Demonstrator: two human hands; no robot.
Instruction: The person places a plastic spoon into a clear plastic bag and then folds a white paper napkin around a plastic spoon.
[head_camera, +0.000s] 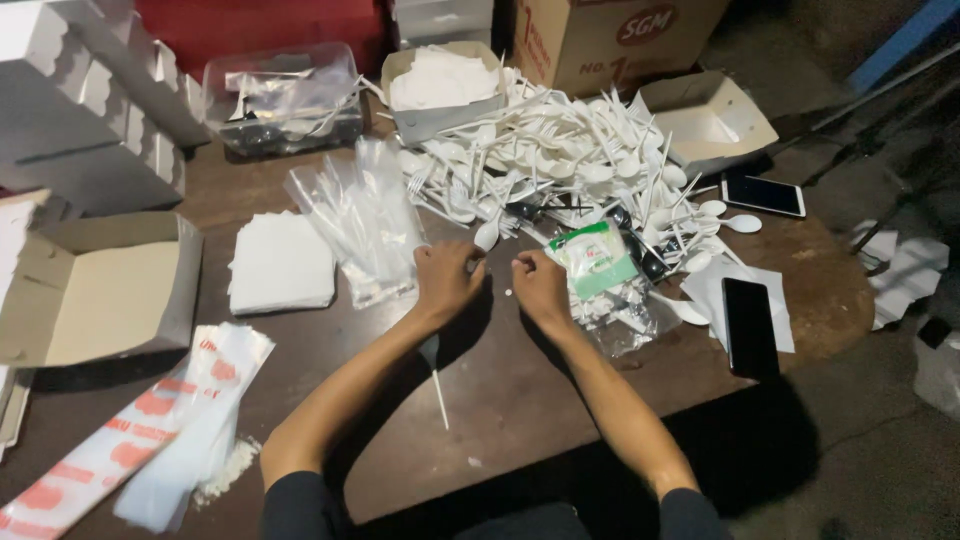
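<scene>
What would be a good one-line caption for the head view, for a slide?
Two hands, left hand and right hand, meet before a pile of white plastic cutlery on a brown table.

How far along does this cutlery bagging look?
Done: a few filled clear bags lie beside the napkin stack. In hand: the left hand and right hand pinch something small between them over the table; what it is cannot be told. Left: a big heap of loose white spoons and forks lies unsorted, so most of the work seems to remain.
</scene>
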